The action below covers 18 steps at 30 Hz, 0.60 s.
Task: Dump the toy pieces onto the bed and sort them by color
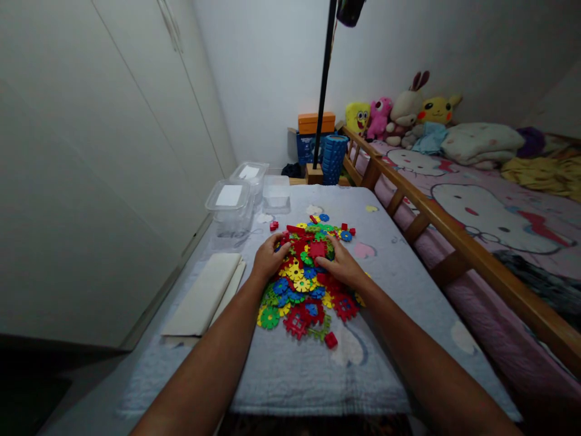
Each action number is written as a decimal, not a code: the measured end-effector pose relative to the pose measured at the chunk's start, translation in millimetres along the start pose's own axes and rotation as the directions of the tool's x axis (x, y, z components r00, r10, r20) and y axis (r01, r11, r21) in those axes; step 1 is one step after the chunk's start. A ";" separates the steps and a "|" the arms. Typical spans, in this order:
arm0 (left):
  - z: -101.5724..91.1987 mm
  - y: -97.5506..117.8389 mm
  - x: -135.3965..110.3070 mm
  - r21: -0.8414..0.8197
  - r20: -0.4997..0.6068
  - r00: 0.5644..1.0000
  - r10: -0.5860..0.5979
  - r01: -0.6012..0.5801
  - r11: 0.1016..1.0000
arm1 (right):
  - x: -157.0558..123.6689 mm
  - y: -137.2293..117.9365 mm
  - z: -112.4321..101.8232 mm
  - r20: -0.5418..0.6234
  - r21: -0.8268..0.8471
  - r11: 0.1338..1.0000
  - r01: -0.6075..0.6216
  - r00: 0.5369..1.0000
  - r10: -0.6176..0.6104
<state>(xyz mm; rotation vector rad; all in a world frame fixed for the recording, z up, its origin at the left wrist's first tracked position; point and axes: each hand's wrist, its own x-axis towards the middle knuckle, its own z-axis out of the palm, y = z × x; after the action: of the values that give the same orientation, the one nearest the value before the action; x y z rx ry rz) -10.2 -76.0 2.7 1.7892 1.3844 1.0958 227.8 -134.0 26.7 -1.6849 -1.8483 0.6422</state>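
A heap of plastic building pieces (302,283) in red, yellow, blue and green lies in the middle of the cloth-covered table. Many are notched, flower-like discs; others are red square plates and small red blocks. My left hand (270,257) rests on the heap's left side, fingers curved and thumb apart. On the right side lies my right hand (344,263), its thumb and forefinger spread beside a red square piece (318,249), the thumb touching its lower edge. The other fingertips of both hands are partly hidden among the pieces.
Clear lidded plastic boxes (229,209) and an open clear tub (276,197) stand at the back left. Folded cream sheets (206,295) lie left of my left arm. A wooden bed rail (436,233) runs along the right, and a black pole (324,85) rises behind the table.
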 end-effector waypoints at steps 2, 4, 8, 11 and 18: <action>0.5 0.0 1.1 0.003 0.000 1.000 -0.003 0.003 1.000 | 4.3 -11.6 -0.7 0.025 0.113 0.989 0.091 0.995 -0.094; 0.6 -0.3 3.5 0.015 0.025 1.000 0.000 0.000 1.000 | 7.9 -19.3 -4.9 0.034 0.192 0.968 0.161 0.985 -0.171; -4.6 3.4 9.7 0.093 0.109 0.994 0.011 -0.022 0.995 | 8.3 -15.9 -23.8 -0.013 0.186 0.967 0.174 0.985 -0.175; -18.0 9.1 6.3 0.182 0.105 0.994 0.000 -0.019 0.983 | -4.4 4.8 -40.0 -0.018 0.054 0.986 0.159 0.987 -0.158; -63.6 1.9 -63.5 0.331 0.329 0.943 0.054 -0.169 0.928 | -74.3 67.3 -41.6 0.195 -0.245 0.957 0.156 0.975 -0.109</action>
<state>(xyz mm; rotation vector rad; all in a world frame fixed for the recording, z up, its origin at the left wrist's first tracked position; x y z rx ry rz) -72.5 -138.9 18.8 2.2146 1.3550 0.5959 309.8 -202.0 5.8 -1.6892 -2.2371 0.5290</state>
